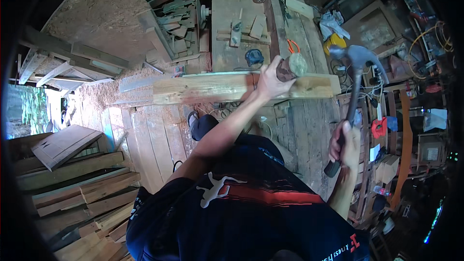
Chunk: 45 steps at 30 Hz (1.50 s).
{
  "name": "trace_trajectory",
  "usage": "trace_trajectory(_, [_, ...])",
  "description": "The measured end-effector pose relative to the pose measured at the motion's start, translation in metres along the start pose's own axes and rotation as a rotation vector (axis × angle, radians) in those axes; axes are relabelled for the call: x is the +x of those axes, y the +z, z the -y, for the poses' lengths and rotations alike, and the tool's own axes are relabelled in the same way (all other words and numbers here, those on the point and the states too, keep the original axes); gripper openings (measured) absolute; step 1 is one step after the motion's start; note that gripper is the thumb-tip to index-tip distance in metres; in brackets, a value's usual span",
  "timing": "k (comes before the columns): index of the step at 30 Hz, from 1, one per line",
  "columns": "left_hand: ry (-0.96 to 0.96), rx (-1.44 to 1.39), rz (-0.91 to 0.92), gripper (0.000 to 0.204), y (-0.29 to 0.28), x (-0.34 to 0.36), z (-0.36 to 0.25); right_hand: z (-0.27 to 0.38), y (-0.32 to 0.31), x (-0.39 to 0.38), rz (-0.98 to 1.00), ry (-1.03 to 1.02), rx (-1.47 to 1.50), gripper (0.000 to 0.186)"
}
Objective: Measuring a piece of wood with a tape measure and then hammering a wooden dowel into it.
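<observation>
Trouble could start at our left hand (273, 79), which curls partway round a chunky block (297, 65) over the right part of the long beam (208, 89); we can't tell if block and beam touch. The beam pokes past the left edge of the bench (226, 7). Our right hand (345, 146) is wrapped all round the hammer (355, 92), head up. If we aim badly, we could smash our left hand. The block is round, so a weak hold could let it roll, and the beam could jump if nothing pins it
</observation>
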<state>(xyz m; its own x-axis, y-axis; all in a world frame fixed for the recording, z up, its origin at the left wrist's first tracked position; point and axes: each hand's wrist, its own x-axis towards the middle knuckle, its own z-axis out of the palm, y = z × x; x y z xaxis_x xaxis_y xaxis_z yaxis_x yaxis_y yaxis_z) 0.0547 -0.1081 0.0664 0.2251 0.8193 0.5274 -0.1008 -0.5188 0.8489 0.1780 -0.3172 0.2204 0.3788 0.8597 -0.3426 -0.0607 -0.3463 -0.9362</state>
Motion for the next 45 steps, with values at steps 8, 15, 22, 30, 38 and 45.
trace_trajectory(8, [-0.005, -0.054, 0.031, 0.039, -0.003, 0.006, 0.012, -0.053, -0.006, 0.030, -0.230, 0.055, 0.191, 0.045])
trace_trajectory(15, [-0.280, -0.303, 0.041, 0.024, -0.002, 0.022, 0.000, -0.158, 0.014, 0.084, -0.209, 0.119, 0.025, 0.041])
trace_trajectory(22, [-0.328, -0.116, -0.017, 0.018, -0.003, 0.055, 0.018, -0.207, 0.032, 0.103, -0.249, 0.034, -0.223, 0.044])
trace_trajectory(30, [-0.360, -0.542, -0.207, 0.022, -0.037, 0.094, -0.019, -0.210, 0.030, 0.112, -0.210, 0.138, -0.131, 0.046])
trace_trajectory(38, [-0.267, -0.539, -0.170, 0.019, -0.048, 0.037, -0.029, -0.210, 0.045, 0.118, -0.173, 0.205, -0.001, 0.044])
trace_trajectory(45, [-0.356, -0.639, -0.129, 0.020, -0.059, -0.011, 0.000, -0.202, 0.048, 0.118, -0.170, 0.274, 0.072, 0.044])
